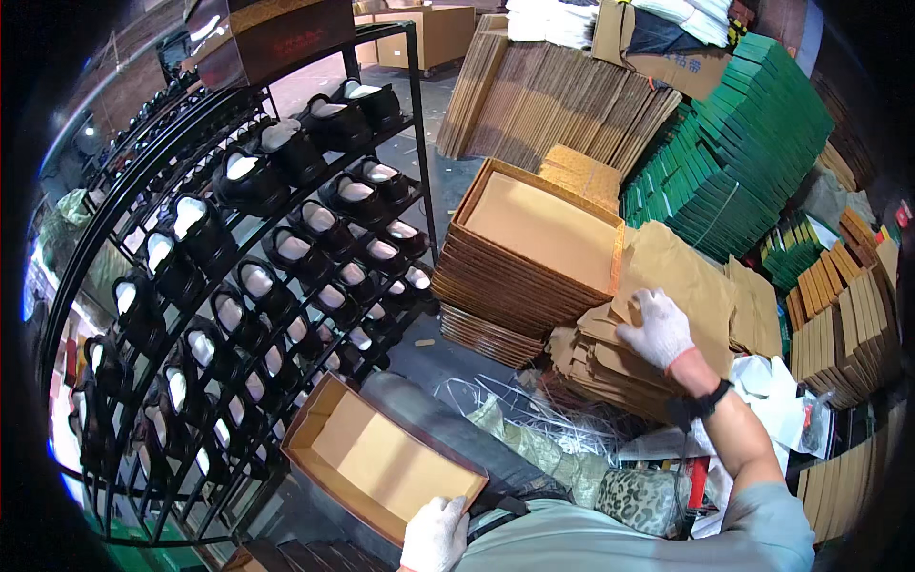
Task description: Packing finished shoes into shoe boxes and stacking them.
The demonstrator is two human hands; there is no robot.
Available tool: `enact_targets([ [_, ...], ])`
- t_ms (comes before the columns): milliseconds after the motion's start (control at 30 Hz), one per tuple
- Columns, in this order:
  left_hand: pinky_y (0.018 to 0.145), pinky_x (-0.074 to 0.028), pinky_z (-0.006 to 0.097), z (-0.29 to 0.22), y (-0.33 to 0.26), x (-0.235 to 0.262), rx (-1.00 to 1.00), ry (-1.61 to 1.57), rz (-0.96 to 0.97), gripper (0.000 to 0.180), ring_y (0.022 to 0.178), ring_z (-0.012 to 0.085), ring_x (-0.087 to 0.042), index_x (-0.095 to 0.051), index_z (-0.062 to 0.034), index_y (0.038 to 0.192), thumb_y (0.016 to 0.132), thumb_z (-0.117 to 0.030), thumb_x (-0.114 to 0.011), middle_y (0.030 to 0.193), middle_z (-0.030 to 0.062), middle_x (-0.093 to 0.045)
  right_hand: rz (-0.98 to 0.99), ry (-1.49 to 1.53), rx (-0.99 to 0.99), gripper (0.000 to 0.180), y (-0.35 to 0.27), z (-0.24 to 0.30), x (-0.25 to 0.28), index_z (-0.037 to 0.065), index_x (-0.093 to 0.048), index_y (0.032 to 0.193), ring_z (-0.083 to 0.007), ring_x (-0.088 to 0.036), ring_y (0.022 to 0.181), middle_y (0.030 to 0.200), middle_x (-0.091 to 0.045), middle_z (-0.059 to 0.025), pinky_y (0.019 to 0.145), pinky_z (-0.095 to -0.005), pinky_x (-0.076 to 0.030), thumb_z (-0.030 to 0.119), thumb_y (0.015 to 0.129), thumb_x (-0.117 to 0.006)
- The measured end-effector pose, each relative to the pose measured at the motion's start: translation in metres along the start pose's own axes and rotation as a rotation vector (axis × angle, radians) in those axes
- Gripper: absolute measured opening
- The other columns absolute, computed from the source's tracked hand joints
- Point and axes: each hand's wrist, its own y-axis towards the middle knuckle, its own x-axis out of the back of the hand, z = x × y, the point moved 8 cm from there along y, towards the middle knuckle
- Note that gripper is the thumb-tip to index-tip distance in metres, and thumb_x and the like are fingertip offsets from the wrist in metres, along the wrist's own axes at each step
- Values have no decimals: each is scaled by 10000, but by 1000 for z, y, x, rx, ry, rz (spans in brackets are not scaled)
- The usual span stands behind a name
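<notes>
Left hand (436, 536), white-gloved, closed over the near right corner of an open box (391, 453), brown outside and tan within; the box tilted, reaching away to the left of that grip, above a grey-trousered leg (410, 396); leopard-print cloth (637, 498), to the right of the same grip; right hand (660, 329), white-gloved, black band (701, 405) at the wrist, thumb and fingers part-curled at the edge of a pile of brown paper (686, 262), whether a sheet is pinched cannot be told; clear plastic strips (562, 415), loose, below and left of the right hand; nested box trays (505, 281), one tall stack, just left of the right hand; black rack (420, 143), several tiers, well left of the right hand, bearing black shoes (253, 181) with pale stuffing; green cardboard (729, 143), bundled, beyond the right hand and to its right; flattened brown cardboard (562, 100), upright in a row, farther beyond it; dark brown carton (286, 43), atop the rack.
</notes>
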Motion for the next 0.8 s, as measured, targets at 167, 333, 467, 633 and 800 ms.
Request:
enact_targets([
  [167, 943, -590, 548, 1, -5, 2, 45, -90, 113, 360, 1101, 485, -719, -738, -49, 1332, 1047, -268, -724, 1189, 282, -751, 212, 422, -187, 355, 35, -58, -4, -11, -752, 873, -310, -730, 717, 788, -717, -203, 719, -469, -578, 329, 951, -689],
  [333, 1271, -436, 510, -35, 48, 82, -59, -302, 49, 939, 1532, 382, -513, -432, 7, 1680, 952, -365, -892, 1688, 236, -480, 380, 1021, -404, 298, 48, 10, 23, 10, -696, 905, -155, -655, 580, 746, -680, -48, 546, -332, -543, 249, 1082, -684],
  [467, 1270, -452, 479, -93, 134, 84, 127, -1053, 100, 1119, 1624, 361, -421, -241, 3, 1734, 899, -244, -944, 1732, 214, -410, 514, 1453, -331, 247, 43, 148, 34, -2, -687, 968, -173, -704, 627, 791, -685, -80, 576, -333, -591, 214, 1088, -692],
  [633, 892, -560, 341, -32, 171, 68, 499, -995, -47, 412, 985, 123, -645, -736, 11, 1324, 1058, -299, -789, 1089, 65, -764, 743, 1355, 154, 304, 65, 331, 45, -32, -722, 974, -161, -754, 738, 886, -740, -88, 674, -332, -630, 247, 1094, -709],
  [800, 797, -575, 336, 107, 44, 116, 580, -1051, -518, 339, 877, 128, -682, -774, 32, 1239, 1074, -262, -735, 1008, 29, -800, -253, 782, 776, 426, 170, 457, 129, 9, -742, 1233, -421, -700, 1140, 1182, -724, -240, 1029, -479, -567, 333, 961, -790],
])
